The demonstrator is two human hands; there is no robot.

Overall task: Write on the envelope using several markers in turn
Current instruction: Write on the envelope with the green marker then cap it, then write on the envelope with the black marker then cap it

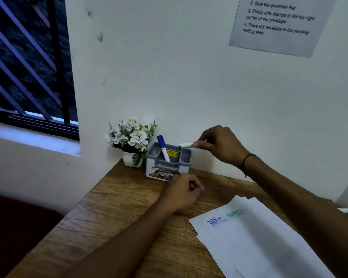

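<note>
A white envelope [259,239] lies on the wooden desk [117,213] at the lower right, with blue and green writing near its top left corner. My right hand [219,145] holds a green-capped marker [186,145] by its end, lying almost level just above the right side of the grey pen holder [168,160]. A blue-capped marker [163,148] stands tilted inside the holder. My left hand [182,192] rests curled on the desk just in front of the holder; whether it holds anything is hidden.
A small white pot of white flowers [132,140] stands left of the holder against the wall. A printed instruction sheet [277,25] hangs on the wall. More white paper lies under the envelope. A window with bars is at the left.
</note>
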